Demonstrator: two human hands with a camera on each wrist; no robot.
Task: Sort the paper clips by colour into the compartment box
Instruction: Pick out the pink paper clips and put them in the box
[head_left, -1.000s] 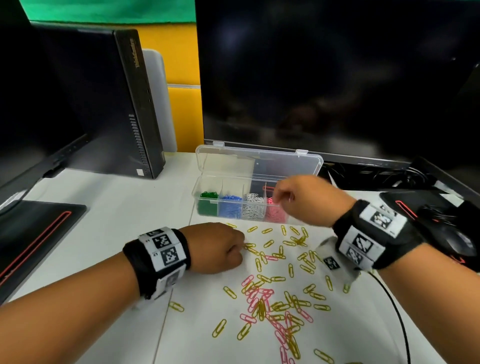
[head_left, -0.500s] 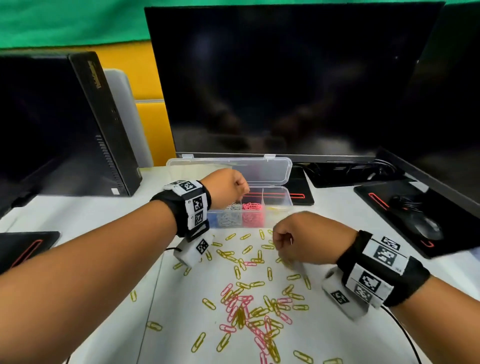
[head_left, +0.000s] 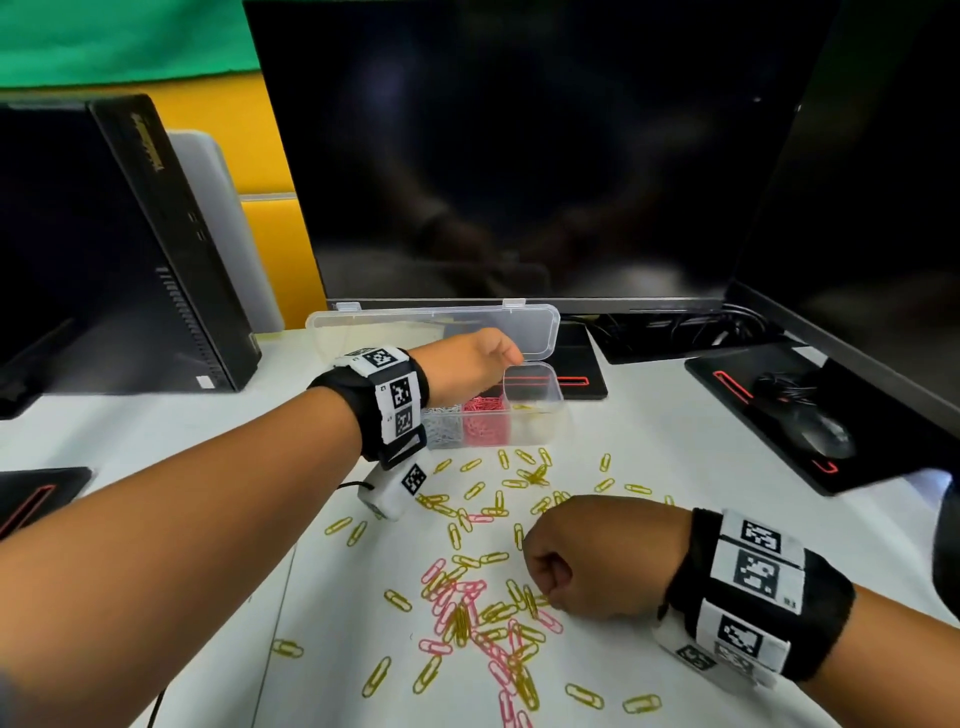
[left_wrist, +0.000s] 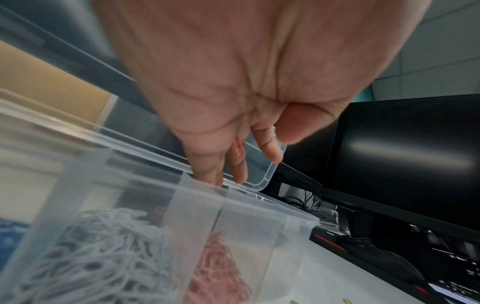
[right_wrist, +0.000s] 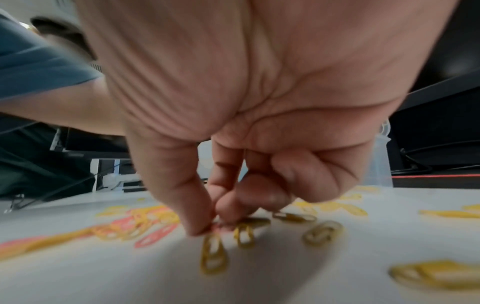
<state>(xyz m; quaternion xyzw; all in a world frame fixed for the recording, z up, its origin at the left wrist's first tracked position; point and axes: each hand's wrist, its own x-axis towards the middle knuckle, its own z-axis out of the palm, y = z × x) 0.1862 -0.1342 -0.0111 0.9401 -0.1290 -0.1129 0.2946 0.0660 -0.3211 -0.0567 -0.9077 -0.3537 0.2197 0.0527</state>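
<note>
Fingers (left_wrist: 240, 162) of my left hand (head_left: 470, 366) hang loose above the compartment box (head_left: 540, 410), a pink clip (left_wrist: 238, 148) against them, while my right hand (head_left: 587, 556) pinches a yellow clip (right_wrist: 213, 255).

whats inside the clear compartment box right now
In the compartment box, white clips, pink clips and a few yellow ones show in separate sections. The left hand and wrist cover the sections further left.
</note>
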